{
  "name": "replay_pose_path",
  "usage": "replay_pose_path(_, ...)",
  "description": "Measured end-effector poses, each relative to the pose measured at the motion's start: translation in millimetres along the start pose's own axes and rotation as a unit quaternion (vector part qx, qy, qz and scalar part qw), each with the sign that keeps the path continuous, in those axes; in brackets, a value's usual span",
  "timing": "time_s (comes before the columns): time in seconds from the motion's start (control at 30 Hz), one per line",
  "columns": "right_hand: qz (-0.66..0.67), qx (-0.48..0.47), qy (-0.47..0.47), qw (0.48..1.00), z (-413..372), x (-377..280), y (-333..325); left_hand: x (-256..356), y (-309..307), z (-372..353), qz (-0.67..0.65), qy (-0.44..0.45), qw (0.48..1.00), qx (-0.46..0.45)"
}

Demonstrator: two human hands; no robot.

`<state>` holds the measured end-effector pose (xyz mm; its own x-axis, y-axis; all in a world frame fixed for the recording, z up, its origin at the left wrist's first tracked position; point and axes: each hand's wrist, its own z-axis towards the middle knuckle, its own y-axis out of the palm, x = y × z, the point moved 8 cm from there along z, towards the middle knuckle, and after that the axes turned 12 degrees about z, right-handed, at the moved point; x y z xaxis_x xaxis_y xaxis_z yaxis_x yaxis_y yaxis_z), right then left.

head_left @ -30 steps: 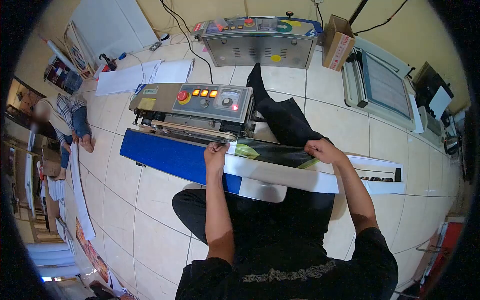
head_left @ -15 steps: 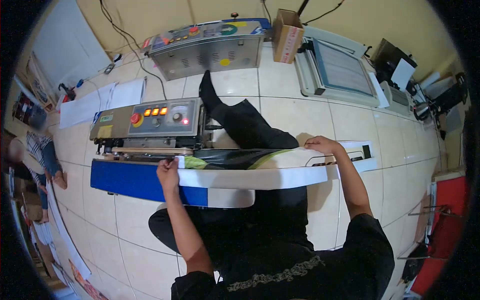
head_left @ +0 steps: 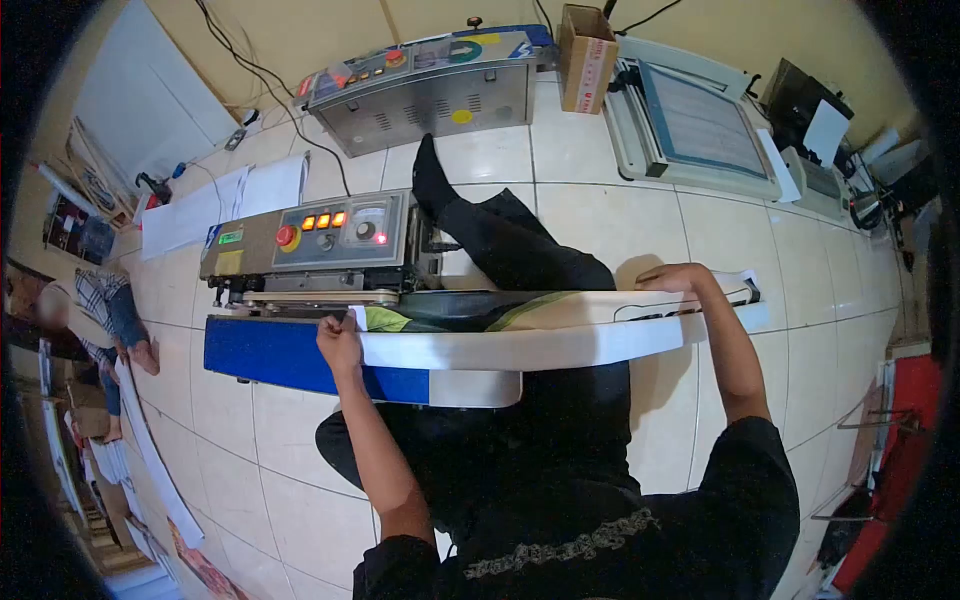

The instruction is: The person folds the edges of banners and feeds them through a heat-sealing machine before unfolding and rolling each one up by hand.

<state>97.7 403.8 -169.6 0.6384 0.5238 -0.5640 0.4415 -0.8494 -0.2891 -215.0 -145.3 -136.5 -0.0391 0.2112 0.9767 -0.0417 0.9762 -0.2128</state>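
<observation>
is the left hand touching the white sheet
Touching. The head view shows the left hand pinching the left end of the sheet, with no gap between them, just in front of the sealer.

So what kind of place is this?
Probably a small packaging workshop: a sealing machine with a blue belt, a second sealer behind it, and a long printed strip held at it.
</observation>
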Motion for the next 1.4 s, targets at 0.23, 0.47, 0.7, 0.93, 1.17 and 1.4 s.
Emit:
replay_pose_path(0.23,0.11,0.032,-0.178,0.977,-33,-66,13,97,15,-81,0.27,0.262,0.904,0.202)
replay_pose_path(0.47,0.121,0.073,-0.206,0.968,-11,-84,17,119,203,-230,0.259,0.405,0.841,-0.249)
replay_pose_path(0.7,0.098,0.101,-0.221,0.965,-5,-100,19,119,273,-291,0.273,0.439,0.79,-0.33)
replay_pose_path(0.93,0.097,0.096,-0.242,0.961,1,-106,26,108,264,-291,0.309,0.479,0.757,-0.321)
replay_pose_path(1.17,0.106,0.104,-0.23,0.962,4,-104,26,106,252,-281,0.304,0.492,0.76,-0.295)
replay_pose_path(1.4,0.113,0.112,-0.228,0.961,6,-97,27,106,244,-270,0.311,0.473,0.762,-0.315)
